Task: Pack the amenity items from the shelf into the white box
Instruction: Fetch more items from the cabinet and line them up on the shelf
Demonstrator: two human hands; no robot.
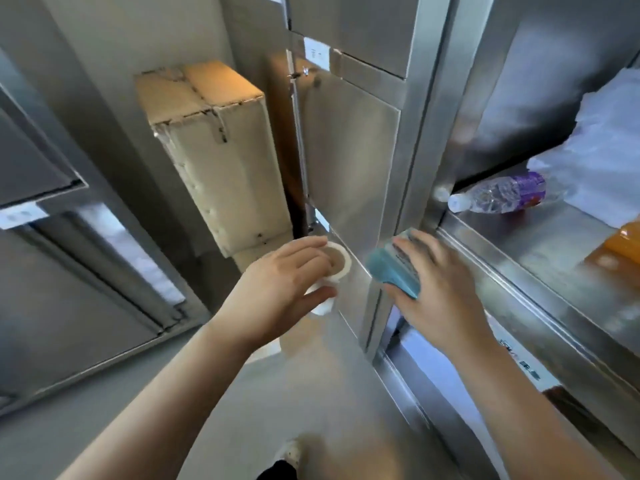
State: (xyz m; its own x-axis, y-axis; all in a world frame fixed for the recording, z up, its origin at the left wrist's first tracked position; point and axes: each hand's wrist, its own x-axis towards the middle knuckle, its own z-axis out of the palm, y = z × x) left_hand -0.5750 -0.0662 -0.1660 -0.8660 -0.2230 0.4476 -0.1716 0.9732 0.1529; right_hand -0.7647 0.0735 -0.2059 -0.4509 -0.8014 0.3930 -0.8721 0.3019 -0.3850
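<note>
Brushed steel cabinets (349, 150) fill the narrow room, with closed doors on the left and centre and grey floor (311, 393) below. On the right an open steel shelf (540, 251) runs back from the camera. A tall cardboard box (214, 150), taped shut, stands against the wall between the cabinet runs. At the far end of the shelf lies a crumpled white plastic bag (602, 147), and just in front of it a clear water bottle (502, 195) with a purple label lies on its side, cap toward the shelf's edge. An orange packet (623, 244) sits nearer, at the frame's right edge.

Both hands are held out in front of the cabinet, just left of the shelf's front rail. The right hand (440, 292) has its grip curled round a teal packet (391, 271), fingers over the top. The left hand (277, 289) has its grip closed on a white cup (341, 261), possibly a short stack of them, though blur makes this uncertain; thumb below, fingers across the rim, open mouth facing away. The two items are near each other but apart.
</note>
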